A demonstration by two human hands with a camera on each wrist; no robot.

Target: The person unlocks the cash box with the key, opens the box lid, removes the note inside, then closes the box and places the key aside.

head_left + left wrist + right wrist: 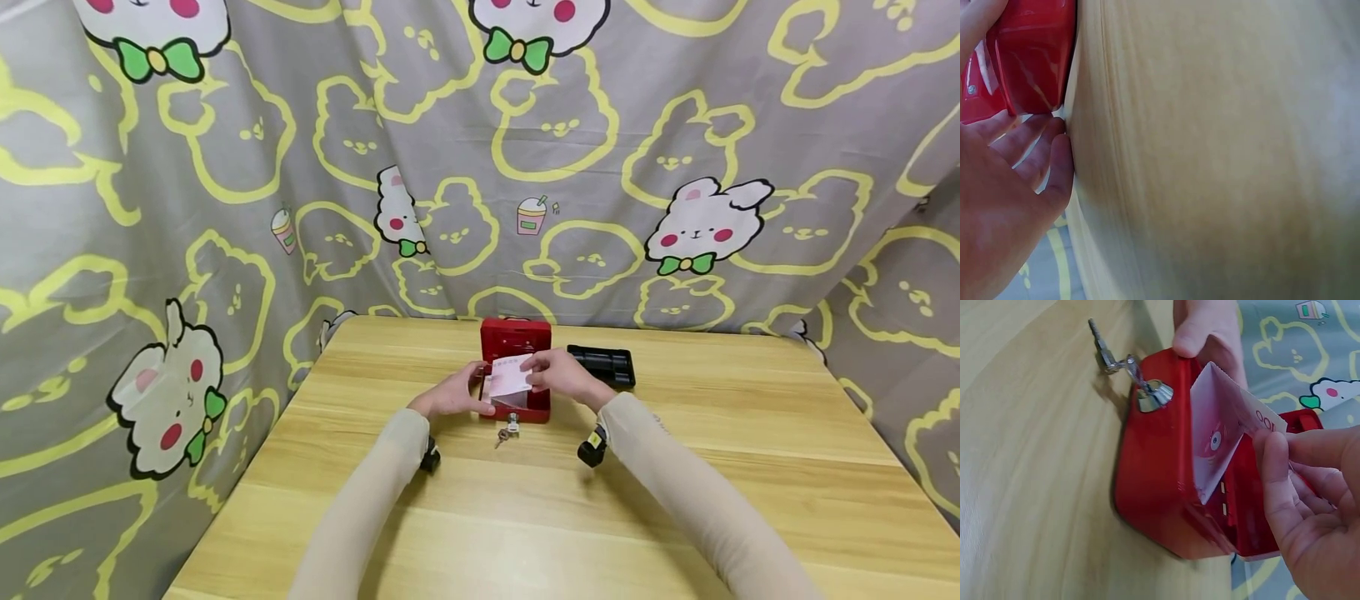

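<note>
Right hand (560, 375) pinches pink banknote (510, 377); left hand (453, 393) grips red cash box (1154, 478) at left. Banknote could crease if corner snags box.

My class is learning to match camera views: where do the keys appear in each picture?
Head: keys below centre, slightly right, at the red box's front.
Left wrist: not in it.
Right wrist: upper left.
Shared landmark: red box, in all three.
</note>
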